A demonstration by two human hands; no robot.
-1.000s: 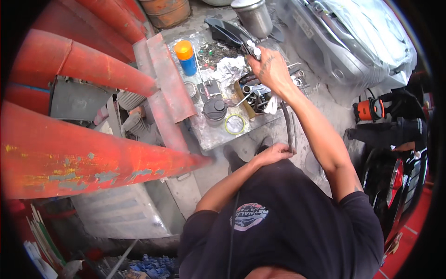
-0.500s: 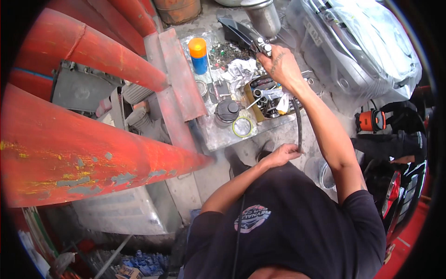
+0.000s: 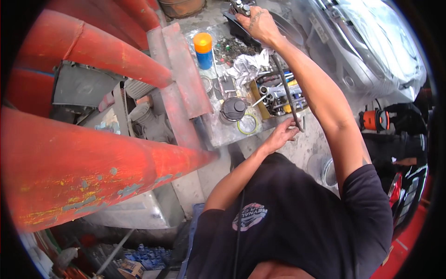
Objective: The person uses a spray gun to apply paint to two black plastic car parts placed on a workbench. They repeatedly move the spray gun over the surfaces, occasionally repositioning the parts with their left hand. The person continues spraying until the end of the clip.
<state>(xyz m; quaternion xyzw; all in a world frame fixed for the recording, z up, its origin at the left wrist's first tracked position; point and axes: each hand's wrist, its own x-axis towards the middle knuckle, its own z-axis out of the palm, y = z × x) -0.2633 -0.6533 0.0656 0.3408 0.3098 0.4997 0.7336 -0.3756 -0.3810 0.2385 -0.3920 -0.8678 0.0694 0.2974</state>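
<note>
My right hand reaches to the far end of a cluttered metal tray and is closed around a small metal fitting at the top of a thin black hose. The hose runs down along my forearm to the tray's near edge. My left hand rests there with its fingers spread, fingertips beside the hose's lower end. Under my right hand lies a black curved part.
On the tray are a blue spray can with an orange cap, a white rag, a round black-lidded container, a yellow-green ring and several sockets and tools. Orange steel arms are at left, a silver car at right, with an orange power tool.
My right hand has stretched farther away across the tray, taking the hose's upper end with it. My left hand stays at the tray's near edge.
</note>
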